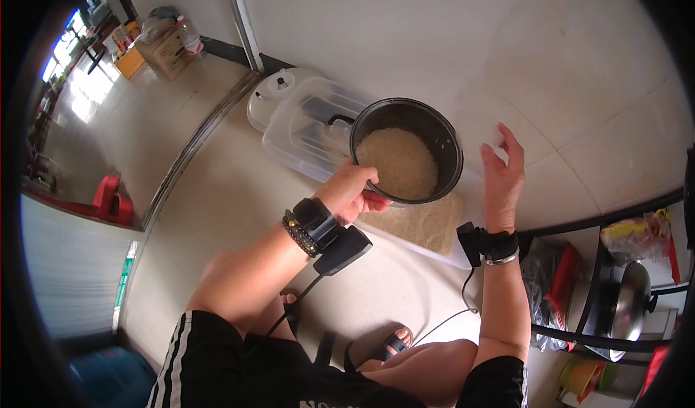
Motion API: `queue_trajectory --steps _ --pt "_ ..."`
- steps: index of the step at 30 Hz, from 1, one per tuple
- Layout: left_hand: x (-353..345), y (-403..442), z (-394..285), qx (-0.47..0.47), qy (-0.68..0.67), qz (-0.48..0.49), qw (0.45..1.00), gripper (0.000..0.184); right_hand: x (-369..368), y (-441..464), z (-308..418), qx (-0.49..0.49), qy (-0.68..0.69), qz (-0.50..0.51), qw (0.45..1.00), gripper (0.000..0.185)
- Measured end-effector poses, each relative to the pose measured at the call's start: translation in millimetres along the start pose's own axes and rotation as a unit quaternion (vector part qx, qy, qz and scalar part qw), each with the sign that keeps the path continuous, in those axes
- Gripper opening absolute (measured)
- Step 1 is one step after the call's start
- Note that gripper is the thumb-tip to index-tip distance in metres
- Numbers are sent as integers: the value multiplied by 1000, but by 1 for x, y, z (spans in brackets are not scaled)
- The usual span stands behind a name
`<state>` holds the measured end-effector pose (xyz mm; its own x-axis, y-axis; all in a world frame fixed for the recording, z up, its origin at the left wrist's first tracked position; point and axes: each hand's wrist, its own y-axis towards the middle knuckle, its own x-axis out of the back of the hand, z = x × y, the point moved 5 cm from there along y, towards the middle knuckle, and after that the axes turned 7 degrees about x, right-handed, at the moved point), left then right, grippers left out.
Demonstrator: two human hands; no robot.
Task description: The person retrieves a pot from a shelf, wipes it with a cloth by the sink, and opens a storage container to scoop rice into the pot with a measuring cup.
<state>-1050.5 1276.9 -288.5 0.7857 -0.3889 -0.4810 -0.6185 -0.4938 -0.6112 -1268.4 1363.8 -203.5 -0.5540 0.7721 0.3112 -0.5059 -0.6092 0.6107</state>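
A dark round pot [450, 141] with pale grains [398, 163] inside is tilted slightly toward the camera. My left hand [351, 191] grips its near-left rim, thumb over the edge and fingers underneath. Right of the pot, my right hand [504, 176] is raised with thumb and fingers apart, touching nothing. Beneath the pot stands a long translucent bin [463, 256] holding more grains [434, 223]. Its clear lid [289, 129] covers the far-left part. Both wrists carry black strapped devices with cables.
A white rounded container [264, 102] stands by the wall behind the bin. On the right, a black rack [594, 285] holds a metal lid [632, 303] and bags. A cardboard box [165, 52], a bottle [190, 37] and a red object [112, 202] are at left.
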Motion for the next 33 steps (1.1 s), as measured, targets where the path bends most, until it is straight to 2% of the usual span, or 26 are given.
queue_trajectory --steps 2,4,7,10,13,15,16,17,19,22,25,28,30,32,33 --pt "2 0 -4 -5 -8 1 1000 30 12 -7 -35 -148 26 -25 988 34" --pt "3 -3 -8 -19 -2 5 1000 33 13 -26 -88 -255 -43 92 962 40" --pt "1 -11 -19 -50 18 -1 999 37 12 -56 -122 -351 -21 139 926 43" --pt "7 -5 -16 -58 10 -37 998 42 18 -48 -118 -336 48 60 939 40" --pt "8 -5 -16 -53 14 -45 997 44 22 -6 -50 -156 27 12 987 40" --pt "7 -3 -13 -49 9 -36 998 45 15 9 14 30 -51 3 998 42" --pt "6 -2 -12 -47 8 -31 998 46 9 8 37 123 -89 -1 988 44" --pt "5 -2 -10 -44 8 -29 999 44 -5 2 44 192 -155 47 968 45" --pt "3 -3 -10 -39 10 -26 999 39 -31 -13 49 324 -280 143 892 48" --pt "7 1 -6 21 -37 21 999 25 -41 -24 55 370 -249 173 878 46" --pt "10 -3 -7 56 -112 14 992 15 -22 -7 50 229 -194 27 954 41" --pt "15 0 -13 43 -117 6 992 16 -3 0 11 14 -106 -31 994 36" --pt "20 -2 -20 19 -114 0 993 18 2 -17 -74 -64 -206 106 971 38" --pt "26 -5 -29 -3 -119 -9 993 20 2 -56 -133 -225 -184 264 920 41" --pt "30 -5 -34 -17 -122 -15 992 21 1 -75 -147 -197 -201 277 919 42"
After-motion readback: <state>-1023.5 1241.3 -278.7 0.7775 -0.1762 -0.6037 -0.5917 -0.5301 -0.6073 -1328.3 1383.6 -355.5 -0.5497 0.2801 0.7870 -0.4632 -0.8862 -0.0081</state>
